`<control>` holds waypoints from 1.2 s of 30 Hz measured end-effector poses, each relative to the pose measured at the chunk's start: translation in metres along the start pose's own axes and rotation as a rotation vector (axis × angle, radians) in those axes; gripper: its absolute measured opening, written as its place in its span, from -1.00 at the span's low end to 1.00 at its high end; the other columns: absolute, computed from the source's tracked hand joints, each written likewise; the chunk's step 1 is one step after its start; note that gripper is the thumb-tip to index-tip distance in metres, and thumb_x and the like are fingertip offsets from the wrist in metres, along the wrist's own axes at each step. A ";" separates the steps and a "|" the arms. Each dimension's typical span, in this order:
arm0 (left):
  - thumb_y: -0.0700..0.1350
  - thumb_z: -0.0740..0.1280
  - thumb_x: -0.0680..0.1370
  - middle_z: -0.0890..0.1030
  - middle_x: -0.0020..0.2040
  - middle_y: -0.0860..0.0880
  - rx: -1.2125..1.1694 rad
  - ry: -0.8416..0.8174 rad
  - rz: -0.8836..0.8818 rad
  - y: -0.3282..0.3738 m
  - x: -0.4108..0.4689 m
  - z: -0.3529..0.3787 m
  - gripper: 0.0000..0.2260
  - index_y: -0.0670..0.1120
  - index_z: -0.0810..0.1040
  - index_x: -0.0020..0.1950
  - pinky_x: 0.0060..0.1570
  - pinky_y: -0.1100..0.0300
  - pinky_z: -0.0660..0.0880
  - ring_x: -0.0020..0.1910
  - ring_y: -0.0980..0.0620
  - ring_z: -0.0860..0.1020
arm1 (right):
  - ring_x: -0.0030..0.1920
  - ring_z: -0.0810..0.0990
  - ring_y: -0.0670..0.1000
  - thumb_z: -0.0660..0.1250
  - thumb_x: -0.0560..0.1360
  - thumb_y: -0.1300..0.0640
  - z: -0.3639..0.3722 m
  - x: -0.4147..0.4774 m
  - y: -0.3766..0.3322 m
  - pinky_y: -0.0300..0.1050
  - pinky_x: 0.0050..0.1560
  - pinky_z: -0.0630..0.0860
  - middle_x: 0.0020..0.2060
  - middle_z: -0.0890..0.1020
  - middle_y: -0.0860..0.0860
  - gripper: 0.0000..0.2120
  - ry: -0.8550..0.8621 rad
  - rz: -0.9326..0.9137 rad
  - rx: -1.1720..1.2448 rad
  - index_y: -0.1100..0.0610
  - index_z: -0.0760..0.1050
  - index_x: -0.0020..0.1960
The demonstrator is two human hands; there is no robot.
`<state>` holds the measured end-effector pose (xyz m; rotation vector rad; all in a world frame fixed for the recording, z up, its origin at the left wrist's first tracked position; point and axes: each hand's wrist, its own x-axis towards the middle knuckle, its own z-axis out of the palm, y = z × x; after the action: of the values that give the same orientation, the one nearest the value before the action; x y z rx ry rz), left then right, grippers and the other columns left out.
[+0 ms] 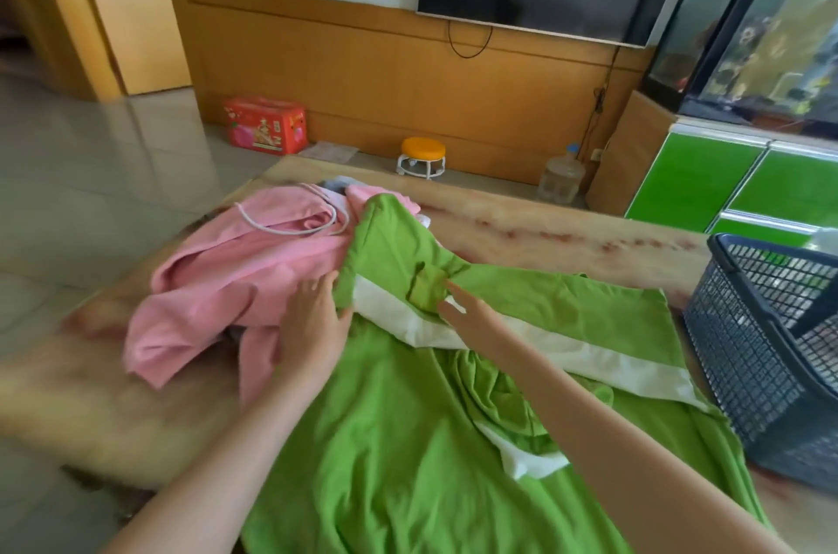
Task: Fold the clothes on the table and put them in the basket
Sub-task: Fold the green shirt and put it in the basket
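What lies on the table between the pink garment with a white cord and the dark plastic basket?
Head view: the green, white-striped garment lies spread from the pink corded garment towards the dark mesh basket.

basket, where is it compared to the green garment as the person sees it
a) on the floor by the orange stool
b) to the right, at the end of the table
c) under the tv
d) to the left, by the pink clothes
b: the dark mesh basket stands at the right end of the table, right beside the spread green garment, with the pink clothes on the opposite side.
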<state>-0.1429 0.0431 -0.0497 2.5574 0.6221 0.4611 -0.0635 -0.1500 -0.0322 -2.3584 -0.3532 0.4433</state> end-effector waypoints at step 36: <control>-0.04 0.27 0.55 0.36 -0.49 0.03 -0.490 -0.205 0.003 -0.014 0.004 0.002 -0.70 -0.11 0.36 -0.35 -0.36 0.08 0.23 -0.44 0.02 0.36 | 0.20 0.51 0.17 0.24 0.55 0.08 0.041 0.117 -0.118 -0.06 -0.03 0.42 0.22 0.51 0.12 -0.55 0.304 0.009 -0.163 0.21 0.25 0.37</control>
<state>-0.1435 0.0549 -0.0575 2.1030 0.3745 0.3004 0.0105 0.0018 -0.0056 -2.5378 -0.2434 0.0577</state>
